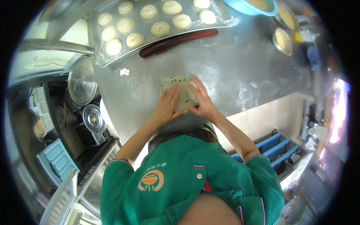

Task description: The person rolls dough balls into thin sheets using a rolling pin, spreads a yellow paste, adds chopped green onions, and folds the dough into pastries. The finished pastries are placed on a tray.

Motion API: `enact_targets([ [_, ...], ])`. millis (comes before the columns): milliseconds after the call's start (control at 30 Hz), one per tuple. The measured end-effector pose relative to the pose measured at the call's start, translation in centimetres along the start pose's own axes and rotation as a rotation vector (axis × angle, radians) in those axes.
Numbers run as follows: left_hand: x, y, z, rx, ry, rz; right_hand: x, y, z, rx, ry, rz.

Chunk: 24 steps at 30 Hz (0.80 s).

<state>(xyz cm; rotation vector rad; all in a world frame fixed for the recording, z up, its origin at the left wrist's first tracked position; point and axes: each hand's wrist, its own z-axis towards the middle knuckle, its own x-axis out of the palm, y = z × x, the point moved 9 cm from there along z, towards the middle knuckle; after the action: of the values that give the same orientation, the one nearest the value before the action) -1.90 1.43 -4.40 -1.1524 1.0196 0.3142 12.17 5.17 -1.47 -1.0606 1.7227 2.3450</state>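
A thin sheet of pale dough (182, 82) flecked with chopped green bits lies on the metal worktop (233, 64) in front of me. My left hand (166, 107) rests flat on its left part, fingers stretched forward and blurred. Over the right edge of the dough arches my right hand (204, 101), its thumb apart from its fingers. Along that edge the dough looks thicker, perhaps folded over; the fingers partly hide it, so whether they pinch it is unclear. A dark red-brown wooden rolling pin (178, 43) lies beyond the dough.
Behind the rolling pin, a film-lined metal tray (146, 26) carries several round dough pieces (160, 29). A small dough scrap (124, 72) lies left. At the far right are a blue basin (253, 7) and a fluted metal bowl (282, 42). Metal lids (83, 81) stand beyond the left edge.
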Motion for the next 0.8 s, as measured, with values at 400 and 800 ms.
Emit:
enact_targets([
  [400,-4.1,2.9,-0.2,-0.084,-0.329,-0.515,1.3,2.2,0.7,-0.057,-0.214,-0.340],
  [800,-4.9,7.5,-2.4,-0.086,-0.409,-0.695,9.9,7.6,1.2,0.107,-0.097,0.076],
])
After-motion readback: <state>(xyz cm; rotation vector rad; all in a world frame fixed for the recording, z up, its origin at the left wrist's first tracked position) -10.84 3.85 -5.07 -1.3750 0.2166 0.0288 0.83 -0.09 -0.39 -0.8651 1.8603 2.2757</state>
